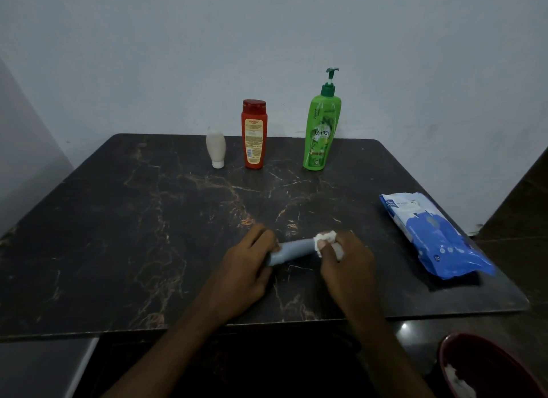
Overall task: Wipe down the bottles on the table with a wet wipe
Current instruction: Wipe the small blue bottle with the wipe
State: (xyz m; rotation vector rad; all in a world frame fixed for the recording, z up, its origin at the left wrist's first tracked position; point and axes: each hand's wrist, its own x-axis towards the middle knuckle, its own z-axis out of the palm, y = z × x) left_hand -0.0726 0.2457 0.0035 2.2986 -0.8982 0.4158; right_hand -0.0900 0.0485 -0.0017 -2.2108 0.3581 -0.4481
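I am gripping a grey plastic tube (293, 250) low over the dark marbled counter (148, 219) in my left hand (246, 267), while my right hand (344, 258) is pinching a crumpled white wet wipe (324, 239) against its end. Judging by their places, the small white bottle (216, 150), red bottle (254, 134) and green pump bottle (321, 127) standing at the back are waiting.

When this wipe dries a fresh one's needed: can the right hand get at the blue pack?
Probably yes: the blue pack lies beside the right hand, only table between, though it holds the wipe.
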